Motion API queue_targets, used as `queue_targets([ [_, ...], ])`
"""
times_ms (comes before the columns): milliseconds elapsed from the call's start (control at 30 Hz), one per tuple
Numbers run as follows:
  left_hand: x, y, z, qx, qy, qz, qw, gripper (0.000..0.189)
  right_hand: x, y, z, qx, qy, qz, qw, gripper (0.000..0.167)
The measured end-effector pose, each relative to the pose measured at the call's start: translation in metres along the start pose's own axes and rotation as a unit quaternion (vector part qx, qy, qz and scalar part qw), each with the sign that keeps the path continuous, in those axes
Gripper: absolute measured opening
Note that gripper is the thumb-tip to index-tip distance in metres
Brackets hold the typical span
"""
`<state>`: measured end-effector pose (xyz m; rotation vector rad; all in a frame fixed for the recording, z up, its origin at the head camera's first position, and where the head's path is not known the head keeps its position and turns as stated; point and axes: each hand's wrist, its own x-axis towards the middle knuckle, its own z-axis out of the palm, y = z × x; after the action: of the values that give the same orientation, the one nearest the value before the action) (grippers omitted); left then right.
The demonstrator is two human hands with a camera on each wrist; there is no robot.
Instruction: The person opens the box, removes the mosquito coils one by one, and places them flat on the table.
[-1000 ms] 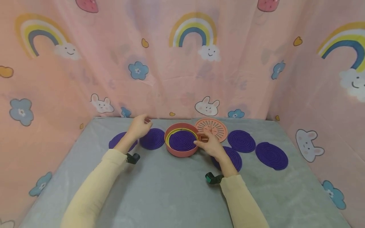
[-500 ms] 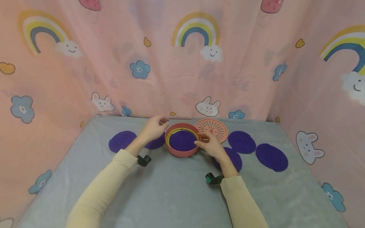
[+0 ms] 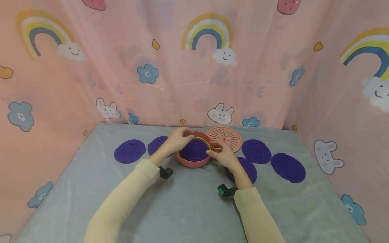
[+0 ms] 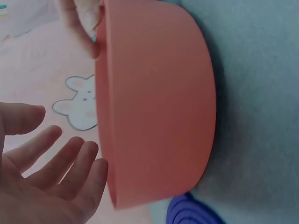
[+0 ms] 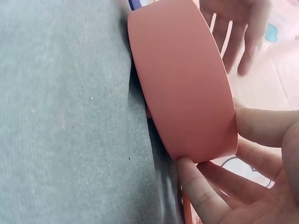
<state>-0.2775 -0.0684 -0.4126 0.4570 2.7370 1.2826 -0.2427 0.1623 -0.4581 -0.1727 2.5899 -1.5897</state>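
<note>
A round, salmon-red box (image 3: 193, 164) stands on the cloth near the back of the table. In it lies a purple disc with spiral grooves (image 3: 195, 151), and part of a yellow ring (image 3: 204, 139) shows around that. My right hand (image 3: 224, 154) grips the box's right side, the thumb at the rim and the fingers along the outer wall (image 5: 182, 84). Above the left rim is my left hand (image 3: 179, 139), its fingers loosely bent with nothing between them. In the left wrist view, the fingertips (image 4: 100, 163) are right at the rim.
Two purple grooved discs lie left of the box, one far left (image 3: 130, 151) and one (image 3: 156, 145) partly behind my left arm. Three more lie to the right, including a disc (image 3: 256, 151) and an outermost one (image 3: 288, 167). A slotted salmon lid (image 3: 226, 135) lies behind my right hand.
My left hand has moved right, from over the left discs to the box's left rim. The right hand stays on the box.
</note>
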Motion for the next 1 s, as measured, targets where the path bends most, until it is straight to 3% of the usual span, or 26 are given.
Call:
queue_targets([
  [233, 0.01, -0.004, 0.014, 0.002, -0.011, -0.008, 0.9999, 0.031, -0.001, -0.001, 0.001, 0.006, -0.007, -0.002, 1.0, 0.051],
  [533, 0.022, -0.01, 0.023, 0.022, -0.025, -0.017, 0.9993, 0.034, 0.0, -0.002, -0.002, 0.01, -0.006, 0.005, 0.9999, 0.054],
  [1000, 0.027, -0.011, 0.034, 0.049, -0.029, -0.01, 0.9983, 0.033, 0.0, 0.0, -0.001, 0.01, -0.004, 0.0, 0.9999, 0.053],
])
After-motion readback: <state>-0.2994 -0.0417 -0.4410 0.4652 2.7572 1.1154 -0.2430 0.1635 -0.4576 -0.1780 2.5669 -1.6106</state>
